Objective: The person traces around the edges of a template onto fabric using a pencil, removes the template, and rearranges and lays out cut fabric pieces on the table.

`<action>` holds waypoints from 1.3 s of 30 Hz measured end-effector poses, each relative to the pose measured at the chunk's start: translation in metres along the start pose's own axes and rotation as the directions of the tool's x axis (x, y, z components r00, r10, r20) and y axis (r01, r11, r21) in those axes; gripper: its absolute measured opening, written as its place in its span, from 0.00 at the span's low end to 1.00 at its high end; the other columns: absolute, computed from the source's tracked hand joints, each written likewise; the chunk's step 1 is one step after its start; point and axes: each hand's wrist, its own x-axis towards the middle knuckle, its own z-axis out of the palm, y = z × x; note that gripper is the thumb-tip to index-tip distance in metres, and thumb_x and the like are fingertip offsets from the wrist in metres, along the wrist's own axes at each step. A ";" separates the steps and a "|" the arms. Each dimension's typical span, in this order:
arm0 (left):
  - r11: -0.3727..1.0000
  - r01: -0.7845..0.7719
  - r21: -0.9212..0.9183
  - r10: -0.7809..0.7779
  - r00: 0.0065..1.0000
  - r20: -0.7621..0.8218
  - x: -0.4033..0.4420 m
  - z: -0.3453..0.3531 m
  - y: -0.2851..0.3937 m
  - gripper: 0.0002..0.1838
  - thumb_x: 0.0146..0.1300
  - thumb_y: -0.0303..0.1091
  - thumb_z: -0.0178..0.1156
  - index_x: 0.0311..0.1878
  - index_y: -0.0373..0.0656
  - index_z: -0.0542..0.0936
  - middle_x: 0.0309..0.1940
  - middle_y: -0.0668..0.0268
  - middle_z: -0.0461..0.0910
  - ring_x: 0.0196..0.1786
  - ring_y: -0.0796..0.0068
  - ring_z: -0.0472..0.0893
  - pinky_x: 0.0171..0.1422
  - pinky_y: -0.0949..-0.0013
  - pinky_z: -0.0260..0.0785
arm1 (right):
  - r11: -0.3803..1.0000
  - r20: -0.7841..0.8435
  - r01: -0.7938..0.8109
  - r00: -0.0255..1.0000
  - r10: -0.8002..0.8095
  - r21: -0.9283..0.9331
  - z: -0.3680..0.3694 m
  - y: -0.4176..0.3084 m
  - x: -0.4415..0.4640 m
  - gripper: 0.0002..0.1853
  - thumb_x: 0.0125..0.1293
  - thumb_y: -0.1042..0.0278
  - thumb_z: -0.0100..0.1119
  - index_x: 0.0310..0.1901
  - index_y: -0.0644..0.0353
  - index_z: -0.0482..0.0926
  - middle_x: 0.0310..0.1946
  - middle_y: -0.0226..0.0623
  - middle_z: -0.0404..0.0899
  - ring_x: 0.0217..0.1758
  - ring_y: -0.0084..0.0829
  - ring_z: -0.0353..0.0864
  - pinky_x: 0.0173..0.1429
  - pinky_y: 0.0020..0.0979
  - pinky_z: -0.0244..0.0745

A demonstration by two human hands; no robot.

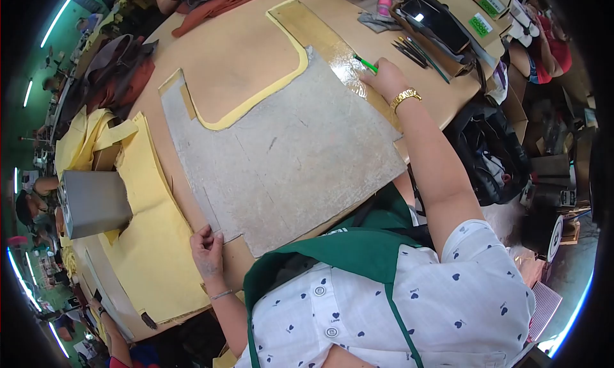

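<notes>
The grey panel [288, 160] lies on the counter [220, 57]. The left hand [208, 249] curls at its lower-left corner, pinch unconfirmed; the right hand [387, 81] grips a green pen-like tool [366, 64] beside its right edge. Edge marking appears underway; the next move calls for a steady panel.

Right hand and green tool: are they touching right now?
Touching. The head view shows the right hand holding the green tool, whose shaft runs into the grip with no gap between.
</notes>
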 end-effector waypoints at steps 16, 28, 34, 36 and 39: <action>1.000 -0.012 0.006 0.012 1.000 -0.010 -0.001 0.001 0.006 0.18 0.47 0.28 0.62 0.43 0.34 0.74 0.32 0.66 0.68 0.31 0.78 0.67 0.38 0.77 0.64 | 0.994 0.032 -0.095 0.995 0.094 0.057 -0.005 -0.005 0.013 0.24 0.41 0.57 0.69 0.35 0.69 0.76 0.36 0.51 0.76 0.41 0.42 0.77 0.46 0.34 0.70; 0.999 -0.038 0.035 0.038 0.999 -0.008 -0.001 0.000 0.006 0.17 0.48 0.27 0.62 0.43 0.35 0.74 0.32 0.67 0.67 0.31 0.79 0.66 0.37 0.78 0.64 | 0.995 0.050 -0.085 0.995 0.087 -0.043 -0.011 -0.019 0.006 0.23 0.43 0.58 0.68 0.36 0.67 0.77 0.38 0.51 0.76 0.43 0.42 0.77 0.47 0.34 0.71; 0.998 -0.055 0.020 0.055 0.998 -0.020 -0.002 0.002 0.003 0.17 0.48 0.27 0.62 0.44 0.34 0.74 0.31 0.68 0.66 0.31 0.79 0.66 0.36 0.78 0.64 | 0.998 -0.046 -0.023 0.999 0.026 0.059 -0.001 -0.003 0.015 0.22 0.39 0.60 0.70 0.33 0.67 0.76 0.32 0.48 0.77 0.36 0.38 0.77 0.42 0.33 0.70; 0.998 -0.061 0.012 0.061 0.998 -0.028 -0.002 0.003 0.002 0.17 0.48 0.27 0.62 0.44 0.34 0.74 0.31 0.68 0.66 0.31 0.79 0.65 0.36 0.78 0.63 | 0.996 -0.029 -0.030 0.999 0.033 0.089 -0.003 -0.004 0.016 0.22 0.39 0.61 0.71 0.33 0.67 0.76 0.31 0.48 0.77 0.36 0.37 0.77 0.42 0.32 0.70; 0.998 -0.064 0.018 0.065 0.997 -0.031 -0.003 0.004 0.003 0.17 0.49 0.27 0.61 0.44 0.34 0.74 0.31 0.68 0.65 0.31 0.79 0.65 0.36 0.79 0.63 | 0.991 0.039 -0.068 0.997 0.064 0.111 -0.009 -0.013 0.015 0.22 0.40 0.63 0.70 0.36 0.67 0.77 0.35 0.49 0.78 0.40 0.39 0.77 0.46 0.32 0.70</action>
